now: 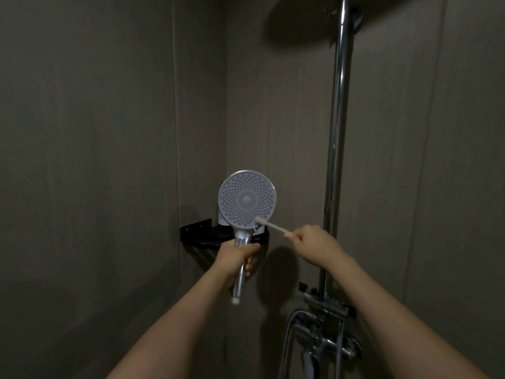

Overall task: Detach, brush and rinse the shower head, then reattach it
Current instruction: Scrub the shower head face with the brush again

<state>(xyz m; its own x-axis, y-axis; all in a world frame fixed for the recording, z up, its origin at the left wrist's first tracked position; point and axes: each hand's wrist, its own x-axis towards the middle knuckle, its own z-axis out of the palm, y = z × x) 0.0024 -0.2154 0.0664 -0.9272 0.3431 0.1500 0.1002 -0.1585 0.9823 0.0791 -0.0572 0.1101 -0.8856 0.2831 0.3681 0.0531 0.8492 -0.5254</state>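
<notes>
A round shower head (pixel 246 199) with a pale nozzle face and a chrome handle is held upright, its face turned towards me. My left hand (pixel 237 257) grips the handle partway down; the handle's free lower end shows no hose on it. My right hand (pixel 314 243) holds a thin pale brush (pixel 273 227) by its handle. The brush's bristle tip touches the lower right part of the nozzle face.
A black corner shelf (pixel 196 232) is fixed to the wall right behind the shower head. A chrome riser pipe (pixel 337 132) runs up at the right to a large overhead shower (pixel 306 20). The mixer valve and hose (pixel 325 337) sit at lower right. Dark grey walls surround me.
</notes>
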